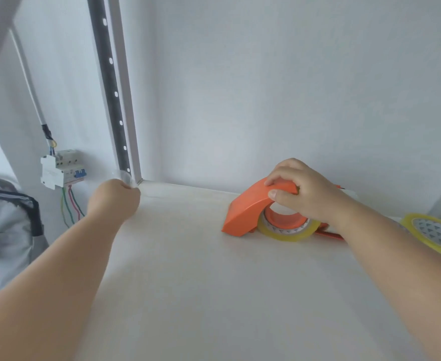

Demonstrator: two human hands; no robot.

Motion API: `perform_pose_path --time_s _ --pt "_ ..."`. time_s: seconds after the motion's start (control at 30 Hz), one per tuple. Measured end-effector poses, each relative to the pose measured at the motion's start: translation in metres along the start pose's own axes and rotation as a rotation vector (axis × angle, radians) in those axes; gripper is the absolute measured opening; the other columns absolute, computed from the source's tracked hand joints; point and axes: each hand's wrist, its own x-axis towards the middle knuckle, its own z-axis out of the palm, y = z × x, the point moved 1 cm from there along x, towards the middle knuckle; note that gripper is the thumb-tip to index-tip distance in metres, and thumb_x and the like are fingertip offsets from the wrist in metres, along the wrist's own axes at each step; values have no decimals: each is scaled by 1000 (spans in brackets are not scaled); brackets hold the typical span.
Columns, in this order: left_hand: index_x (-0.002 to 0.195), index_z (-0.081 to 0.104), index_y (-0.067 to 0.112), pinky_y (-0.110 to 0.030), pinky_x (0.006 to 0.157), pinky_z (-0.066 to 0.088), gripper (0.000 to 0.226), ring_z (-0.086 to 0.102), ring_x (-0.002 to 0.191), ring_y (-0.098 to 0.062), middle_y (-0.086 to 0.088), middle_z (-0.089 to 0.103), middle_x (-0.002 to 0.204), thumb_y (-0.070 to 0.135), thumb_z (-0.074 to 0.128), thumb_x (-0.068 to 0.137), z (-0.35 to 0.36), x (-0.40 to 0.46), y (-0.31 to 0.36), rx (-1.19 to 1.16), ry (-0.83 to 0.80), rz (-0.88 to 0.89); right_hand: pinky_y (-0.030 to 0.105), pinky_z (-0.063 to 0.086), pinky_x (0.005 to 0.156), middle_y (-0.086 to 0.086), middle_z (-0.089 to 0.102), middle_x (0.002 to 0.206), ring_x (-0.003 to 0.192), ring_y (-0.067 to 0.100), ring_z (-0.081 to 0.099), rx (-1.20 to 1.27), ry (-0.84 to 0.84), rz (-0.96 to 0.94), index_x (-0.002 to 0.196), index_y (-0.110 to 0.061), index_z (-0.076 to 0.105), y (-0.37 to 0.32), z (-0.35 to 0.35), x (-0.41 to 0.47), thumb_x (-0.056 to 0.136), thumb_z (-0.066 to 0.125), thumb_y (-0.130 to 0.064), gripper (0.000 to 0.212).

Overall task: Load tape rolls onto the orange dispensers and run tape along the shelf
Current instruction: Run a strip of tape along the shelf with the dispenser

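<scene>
Two hands work on the white shelf [188, 269]. Right hand [302, 190] grips the arched top of the orange dispenser [242, 212], fingers [279, 178] curled over it; a yellowish tape roll [287, 231] sits on its hub. Left hand [115, 199], fingers closed, pinches a clear tape end [125, 178] at the shelf's rear left corner. Second tape roll [433, 235] lies at the right edge.

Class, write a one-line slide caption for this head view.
Right hand grips orange plastic tape dispenser loaded with yellowish tape roll on white shelf; left hand reaches the corner.
</scene>
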Motion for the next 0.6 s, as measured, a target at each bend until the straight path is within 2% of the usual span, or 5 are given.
perform_pose_path --time_s 0.17,0.27,0.4,0.5,0.6 --pt "98 64 11 -31 79 48 25 60 88 -31 -11 65 90 27 53 82 9 -1 -7 274 -17 8 24 38 91 -23 46 108 104 -4 49 -5 -109 15 92 -42 62 1 -10 5 76 58 -42 16" --pt "116 49 9 -37 82 42 43 49 109 -37 -17 55 110 34 61 83 9 -6 -2 271 37 -25 25 40 92 -21 46 111 105 -1 50 -43 -168 41 94 -42 62 -1 -18 6 84 62 -35 12" --pt "121 36 6 -42 88 39 59 40 116 -38 -21 46 119 37 67 81 7 -16 6 349 126 -38 31 43 97 -17 48 112 106 5 52 -109 -208 70 93 -43 63 -9 -24 8 81 61 -39 13" --pt "129 36 7 -43 96 35 58 37 118 -38 -21 42 127 34 62 85 6 -22 20 417 191 104 34 44 96 -17 49 112 105 8 53 -193 -236 69 94 -43 62 -17 -27 10 80 60 -41 14" --pt "136 42 15 -40 102 33 47 36 127 -31 -11 41 139 28 51 92 13 -40 50 245 108 424 37 45 93 -17 49 112 104 10 52 -316 -259 57 94 -40 61 -27 -27 12 80 57 -38 15"
